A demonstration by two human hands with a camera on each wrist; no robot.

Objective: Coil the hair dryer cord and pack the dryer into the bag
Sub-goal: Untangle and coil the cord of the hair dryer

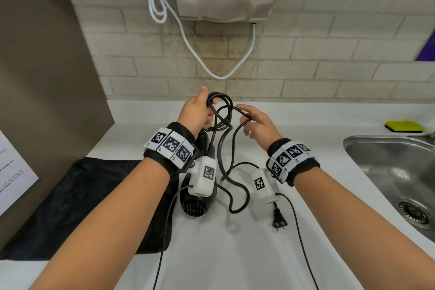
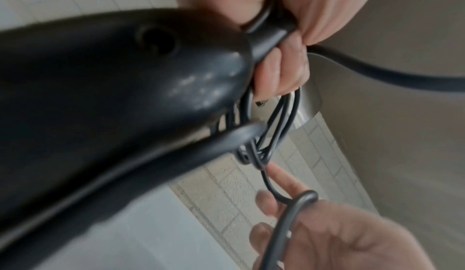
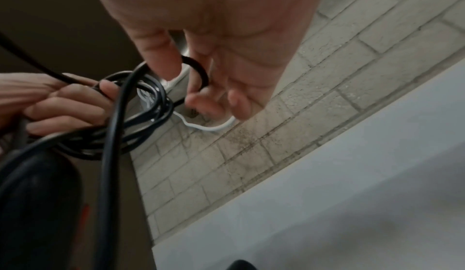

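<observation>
With the left hand (image 1: 197,113) gripping the coils and the right hand (image 1: 258,125) pinching the cord (image 1: 231,167), each new loop should match them.

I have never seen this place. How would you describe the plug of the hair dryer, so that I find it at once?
Start at the steel sink on the right and move left onto the white counter. There, below the right hand and its wrist camera, lies a small black two-pin plug. It is the free end of the thick black cord, unlike the thinner camera cables nearby, which end in no plug.
</observation>
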